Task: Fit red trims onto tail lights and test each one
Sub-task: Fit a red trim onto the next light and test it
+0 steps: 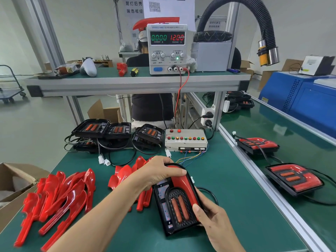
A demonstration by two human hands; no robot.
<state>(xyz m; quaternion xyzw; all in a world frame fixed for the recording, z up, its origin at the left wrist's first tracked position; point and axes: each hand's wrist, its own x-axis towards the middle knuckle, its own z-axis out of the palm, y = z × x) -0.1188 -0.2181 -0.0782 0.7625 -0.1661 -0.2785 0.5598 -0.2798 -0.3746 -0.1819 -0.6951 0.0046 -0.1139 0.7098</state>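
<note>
A person's two bare hands hold a black tail light (175,206) flat on the green surface (227,179), a red trim (181,184) seated along its far and right edge. The left hand (156,172) lies over the lamp's far end, fingers curled round the trim's curve and the thumb stretched along its top. The right hand (212,215) grips the lamp's near right side, thumb (198,210) pressed on the trim beside the two orange lenses and the other fingers wrapped under the housing. The lamp's black cable (211,192) loops just beyond the right hand.

Left of the left forearm lies a loose heap of red trims (61,199); a smaller cluster of trims (127,174) sits partly under the left wrist. Beyond the left hand, untrimmed black tail lights (116,130) are stacked with their wires and white connectors. A test box (185,140) with coloured buttons stands beyond both hands, its thin wires trailing toward them. On the shelf above it, a power supply (167,49) reads 0.000 A and 12.00 V. Well right of the right hand, two finished tail lights (276,160) with trims fitted rest on the adjoining surface.
</note>
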